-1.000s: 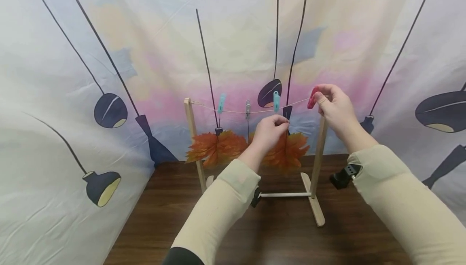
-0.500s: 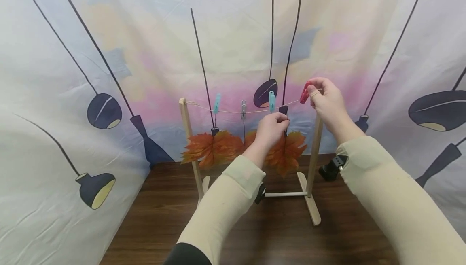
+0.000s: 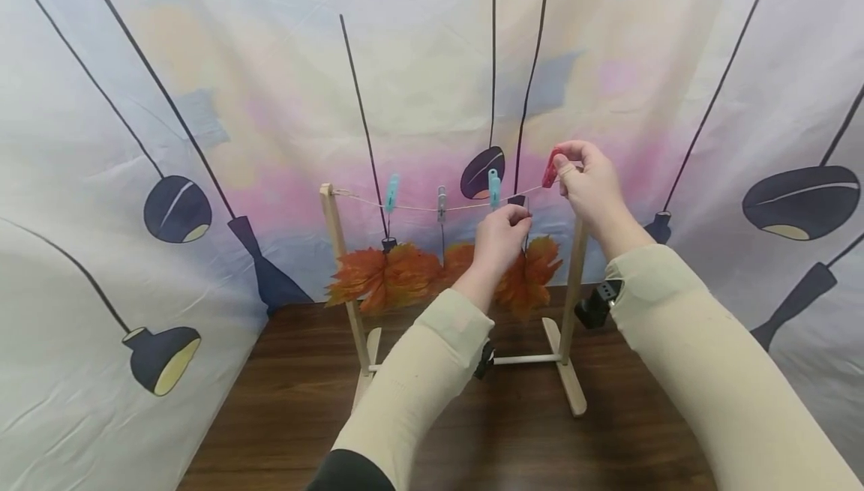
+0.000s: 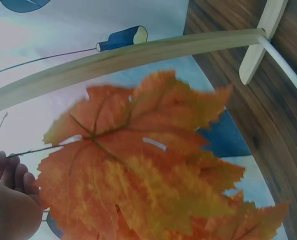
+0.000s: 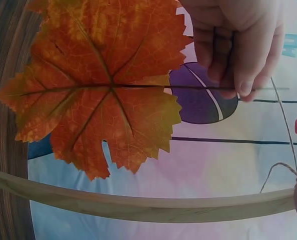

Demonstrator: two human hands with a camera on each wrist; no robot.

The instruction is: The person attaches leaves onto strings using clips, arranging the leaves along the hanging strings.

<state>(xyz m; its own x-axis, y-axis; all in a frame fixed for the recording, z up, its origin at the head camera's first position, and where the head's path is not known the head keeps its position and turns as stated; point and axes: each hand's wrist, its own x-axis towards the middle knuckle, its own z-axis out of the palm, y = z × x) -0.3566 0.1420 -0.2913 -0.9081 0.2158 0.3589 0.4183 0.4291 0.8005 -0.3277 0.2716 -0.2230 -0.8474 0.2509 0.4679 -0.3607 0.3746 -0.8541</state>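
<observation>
My left hand (image 3: 499,240) pinches the thin stem of an orange artificial maple leaf (image 4: 133,150). In the right wrist view, the stem's tip reaches past the fingertips to the string (image 5: 284,115). A red clothespin (image 3: 550,167) is held between the thumb and fingers of my right hand (image 3: 590,184), close to the string's right end. Whether its jaws touch the string I cannot tell. Further left, two turquoise clothespins (image 3: 494,187) and a grey clothespin (image 3: 442,204) sit on the string. More orange leaves (image 3: 364,277) hang below them, partly hidden by my left arm.
The string runs between two wooden posts (image 3: 574,288) of a small stand, joined low down by a white rod (image 3: 526,360). The stand's feet (image 3: 565,371) rest on a dark wooden table (image 3: 270,401). Behind hangs a cloth backdrop (image 3: 418,101) with painted lamps.
The whole scene has shifted left as the head view turned. My right hand has brought the red clothespin slightly leftward along the string. My left hand still pinches the leaf's stem.
</observation>
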